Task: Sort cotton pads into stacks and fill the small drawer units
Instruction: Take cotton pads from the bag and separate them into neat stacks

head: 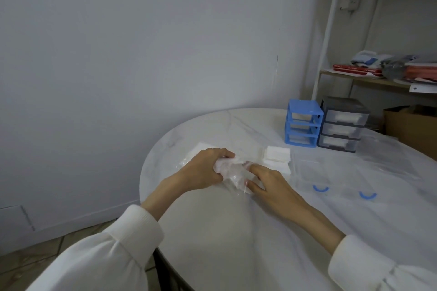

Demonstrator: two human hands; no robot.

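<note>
Both hands hold a crumpled clear plastic bag (233,173) over the white marble table (212,231). My left hand (205,168) grips its left end with curled fingers. My right hand (267,184) pinches its right end. White cotton pads (277,157) lie in low stacks just right of the bag, and more pads (192,152) show behind my left hand. A blue drawer frame (303,123) with empty slots stands at the back. Beside it a grey drawer unit (343,124) holds white pads in its clear drawers.
Two clear drawers with blue handles (321,188) (367,195) lie on the table to the right of my right hand. A metal shelf rack (369,73) with books and cloths stands behind the table, and a cardboard box (409,125) sits beneath it. A wall runs along the left.
</note>
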